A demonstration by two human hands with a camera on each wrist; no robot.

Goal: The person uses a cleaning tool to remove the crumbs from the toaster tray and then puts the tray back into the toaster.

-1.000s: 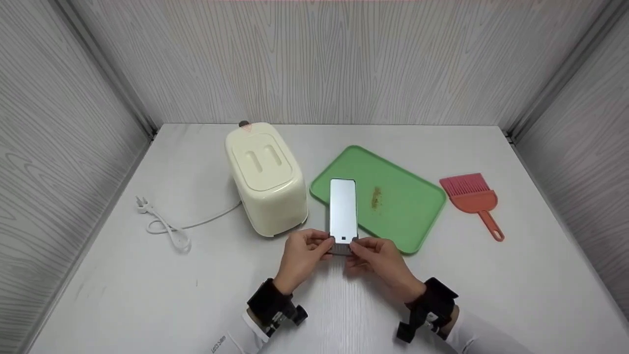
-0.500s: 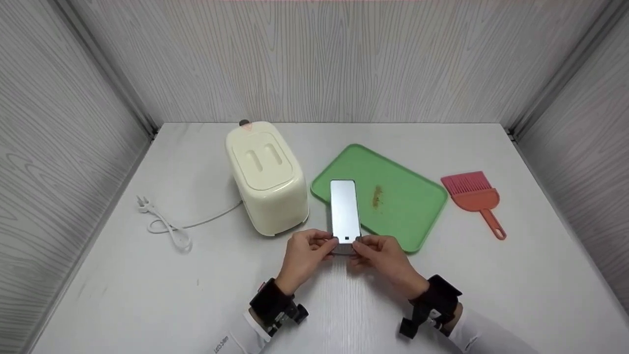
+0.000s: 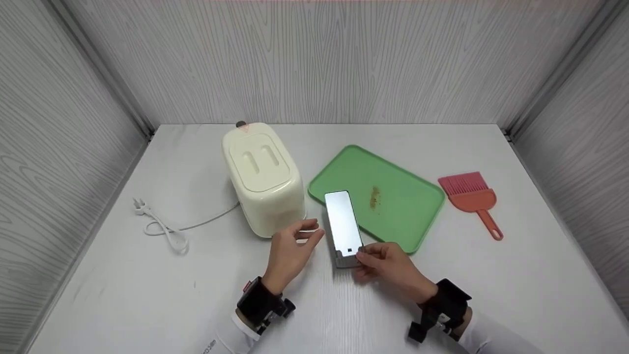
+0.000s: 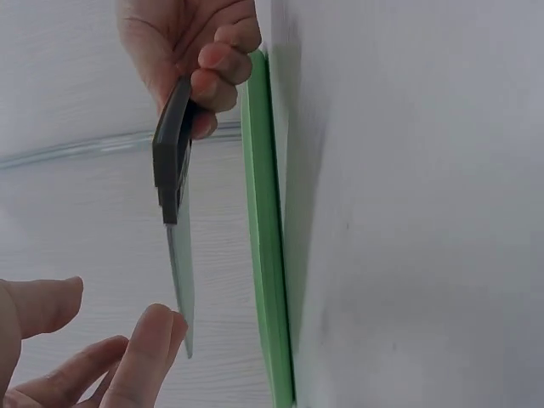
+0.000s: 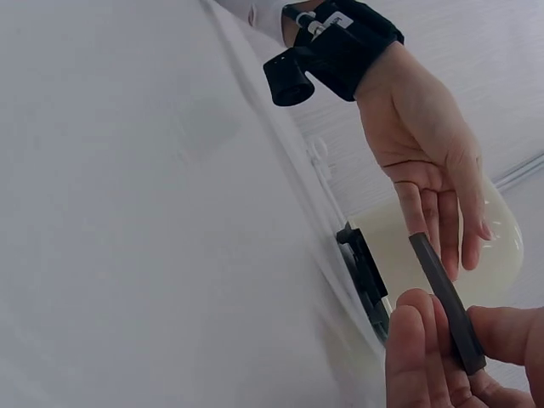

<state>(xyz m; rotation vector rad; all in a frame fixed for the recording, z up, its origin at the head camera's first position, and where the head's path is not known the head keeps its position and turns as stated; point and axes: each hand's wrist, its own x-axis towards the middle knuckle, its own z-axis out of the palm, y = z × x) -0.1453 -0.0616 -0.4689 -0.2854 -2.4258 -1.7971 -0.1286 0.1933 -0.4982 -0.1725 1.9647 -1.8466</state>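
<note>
My right hand [image 3: 395, 268] pinches a crumb tray [image 3: 342, 219] by the right corner of its dark grey end, thumb on top. Flat and shiny silver, the tray points away from me and overlaps the near left edge of the green tray [image 3: 403, 196] in the head view. In the left wrist view the crumb tray [image 4: 172, 149] shows edge-on, held above the table. My left hand [image 3: 286, 255] holds nothing; its fingers are extended to the left of the crumb tray, close in front of the cream toaster [image 3: 263, 167]. Brown crumbs [image 3: 375, 197] lie on the green tray.
The toaster's white cord and plug [image 3: 162, 226] lie on the table at the left. An orange dustpan brush [image 3: 474, 199] with pink bristles lies to the right of the green tray. Wood-grain panels [image 3: 324, 59] wall in the back and sides.
My left hand has let go of the crumb tray and moved left. My right hand still pinches it; the crumb tray has come slightly nearer and tilted, its far end leaning left.
</note>
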